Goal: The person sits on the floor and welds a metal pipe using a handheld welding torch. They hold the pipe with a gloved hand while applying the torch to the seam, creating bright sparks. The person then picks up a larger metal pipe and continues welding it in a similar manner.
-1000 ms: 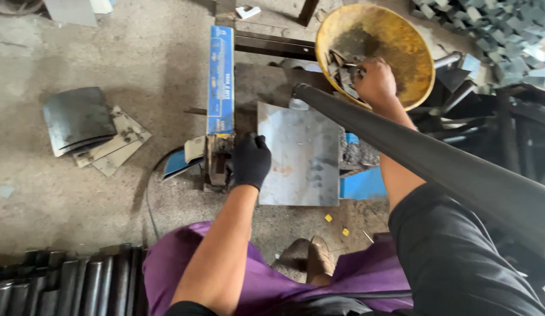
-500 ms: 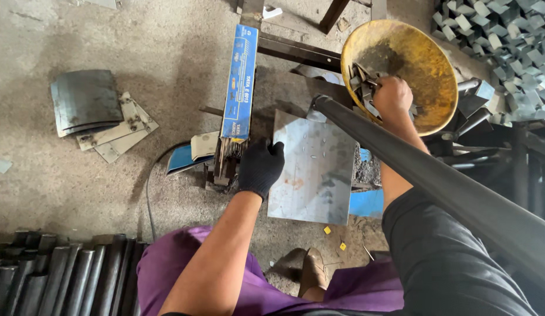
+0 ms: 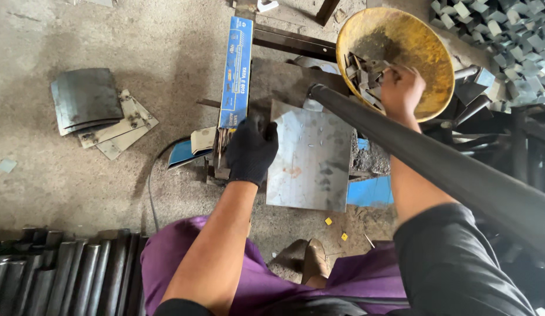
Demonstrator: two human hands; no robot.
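My left hand (image 3: 252,149), in a black glove, rests on the open end of a long blue box (image 3: 236,73) from which thin welding rods stick out; its fingers curl over the rods. My bare right hand (image 3: 401,88) reaches into a yellow round pan (image 3: 427,58) holding several small grey metal pieces (image 3: 363,76), fingers closed among them. A flat steel plate (image 3: 310,155) lies between my hands on the floor. A long dark pipe (image 3: 436,167) crosses over my right forearm.
Curved dark metal sheets and flat plates (image 3: 91,108) lie on the concrete at the left. A row of dark pipes (image 3: 62,272) runs along the bottom left. A heap of small grey metal blocks (image 3: 506,35) fills the top right. A blue sheet (image 3: 369,190) lies under the plate.
The camera has shifted closer and the scene sits lower and further right in view. My right hand stays in the pan among the pieces; my left hand stays on the rod box end.
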